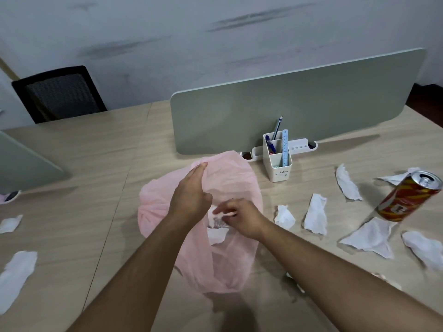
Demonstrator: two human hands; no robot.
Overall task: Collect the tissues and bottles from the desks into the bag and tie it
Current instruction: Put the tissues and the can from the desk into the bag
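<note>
A thin pink plastic bag [239,178] lies puffed up on the middle of the desk [96,164], its mouth toward me. Something white with a printed label [217,224] shows through it. My left hand [191,195] reaches over the bag and holds its far rim up with the fingertips. My right hand [242,218] pinches the film at the mouth with curled fingers. Several crumpled white tissues lie to the right [316,214] [347,183] [369,238], and two more to the left [16,274] [10,222]. A red and yellow drink can [407,197] stands at the far right.
A white pen holder [278,164] with pens and a ruler stands behind the bag. A grey-green divider panel [287,104] runs along the back of the desk. A black mesh chair [60,94] stands at the far left by the wall.
</note>
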